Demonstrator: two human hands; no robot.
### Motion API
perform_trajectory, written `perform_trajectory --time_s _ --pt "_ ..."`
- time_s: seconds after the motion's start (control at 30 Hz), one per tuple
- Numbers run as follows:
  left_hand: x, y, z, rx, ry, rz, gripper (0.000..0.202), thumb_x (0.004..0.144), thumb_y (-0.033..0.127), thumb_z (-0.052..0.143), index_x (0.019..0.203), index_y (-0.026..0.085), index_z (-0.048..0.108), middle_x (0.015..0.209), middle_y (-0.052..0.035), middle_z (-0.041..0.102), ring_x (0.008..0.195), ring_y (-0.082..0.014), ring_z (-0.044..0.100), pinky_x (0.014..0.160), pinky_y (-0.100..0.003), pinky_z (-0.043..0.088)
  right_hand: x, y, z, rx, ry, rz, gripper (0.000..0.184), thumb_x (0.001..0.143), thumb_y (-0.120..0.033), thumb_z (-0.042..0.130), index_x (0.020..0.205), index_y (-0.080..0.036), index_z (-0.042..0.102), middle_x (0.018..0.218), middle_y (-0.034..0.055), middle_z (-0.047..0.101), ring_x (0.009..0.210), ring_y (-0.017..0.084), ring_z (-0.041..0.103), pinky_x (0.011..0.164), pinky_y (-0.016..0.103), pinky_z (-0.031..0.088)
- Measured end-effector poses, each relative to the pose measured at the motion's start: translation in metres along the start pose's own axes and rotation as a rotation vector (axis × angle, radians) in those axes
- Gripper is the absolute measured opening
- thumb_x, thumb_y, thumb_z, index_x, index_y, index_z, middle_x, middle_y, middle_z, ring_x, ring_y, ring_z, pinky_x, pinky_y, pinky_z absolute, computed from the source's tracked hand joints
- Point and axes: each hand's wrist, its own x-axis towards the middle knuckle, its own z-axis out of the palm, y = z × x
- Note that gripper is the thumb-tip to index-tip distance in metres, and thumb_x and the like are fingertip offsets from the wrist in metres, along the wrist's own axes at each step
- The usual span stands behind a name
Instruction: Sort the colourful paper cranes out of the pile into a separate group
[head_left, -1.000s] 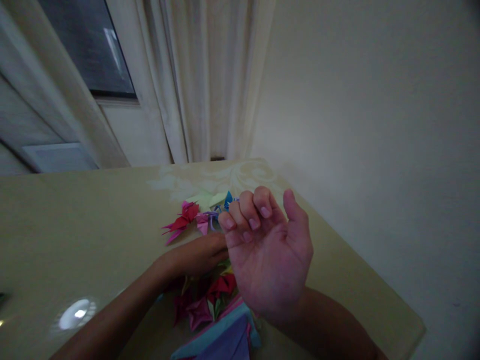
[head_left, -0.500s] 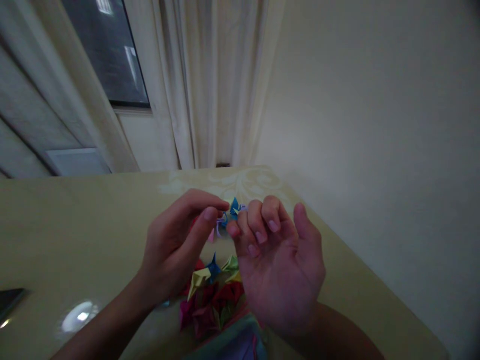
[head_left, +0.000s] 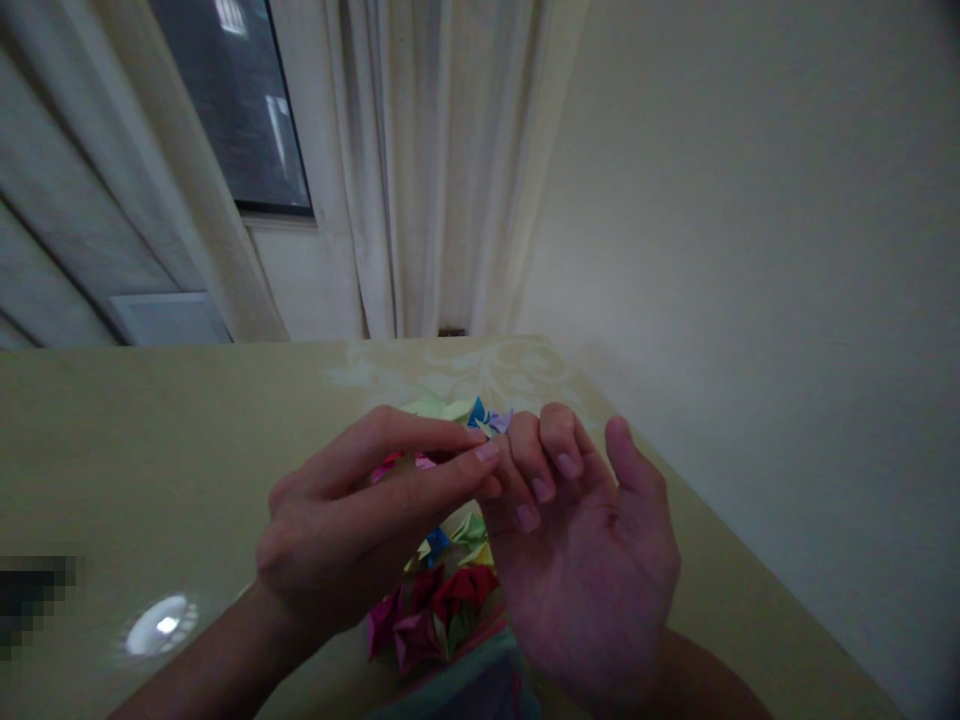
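My left hand [head_left: 360,520] reaches in from the left, thumb and index finger brought together in a pinch. Their tips meet at the little finger of my right hand [head_left: 585,540] and partly cover it. That right hand is turned palm up, its fingers loosely curled and its thumb standing apart; nothing lies in the palm. Below and between the hands sits a pile of red and magenta folded-paper pieces [head_left: 420,630]. Green folded paper [head_left: 471,530] and blue folded paper [head_left: 436,543] lie just behind it. Farther back, a blue and purple folded-paper group [head_left: 480,410] shows past my fingertips.
A pale yellow table [head_left: 187,450] with a white scroll pattern carries everything. A bluish pouch-like item [head_left: 472,680] lies at the front edge of view. A pixelated dark object [head_left: 30,595] is at left. Curtains [head_left: 450,180] and a wall [head_left: 750,250] border the table.
My left hand has moved right, and its thumb and index finger have closed at my right little finger. The view has shifted slightly. Pale green paper now shows behind my left hand.
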Motion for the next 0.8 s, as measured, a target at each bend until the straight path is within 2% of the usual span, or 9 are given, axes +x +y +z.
perform_trajectory --time_s 0.13,0.33,0.47,0.8 --pt "0.0017 0.0024 -0.0004 -0.095 0.009 0.004 0.022 0.094 0.015 0.077 0.104 0.034 0.082 0.102 0.0023 0.081 0.086 -0.0155 0.076 0.069 -0.027 0.067 -0.0012 -0.0001 0.0015 0.018 -0.003 0.0 0.045 0.093 -0.05 0.07 0.069 -0.021 0.044 0.066 -0.0051 0.039 0.057 0.011 0.035 0.061 0.025 0.046" --pt "0.0043 -0.0023 0.0 -0.308 -0.033 -0.067 0.044 0.086 0.012 0.085 0.126 0.029 0.077 0.106 -0.0024 0.082 0.092 -0.0167 0.078 0.075 -0.027 0.066 -0.0035 -0.0034 0.0021 0.007 -0.001 0.002 0.045 0.092 -0.049 0.072 0.069 -0.021 0.045 0.066 -0.0053 0.041 0.056 0.011 0.038 0.061 0.025 0.049" --pt "0.0042 -0.005 0.0039 -0.442 -0.046 -0.161 0.04 0.087 0.012 0.085 0.124 0.027 0.078 0.105 -0.0039 0.083 0.097 -0.0193 0.077 0.081 -0.033 0.065 -0.0044 -0.0052 0.0015 -0.009 0.01 -0.008 0.045 0.093 -0.05 0.071 0.069 -0.022 0.046 0.066 -0.0055 0.042 0.054 0.011 0.039 0.061 0.027 0.052" --pt "0.0027 -0.0036 0.0045 -0.462 -0.041 -0.225 0.035 0.09 0.02 0.083 0.123 0.031 0.078 0.104 -0.0035 0.083 0.097 -0.0215 0.077 0.084 -0.038 0.065 -0.0053 -0.005 -0.0005 -0.003 -0.018 0.001 0.045 0.094 -0.051 0.07 0.07 -0.022 0.047 0.067 -0.0059 0.042 0.055 0.011 0.039 0.067 0.031 0.057"
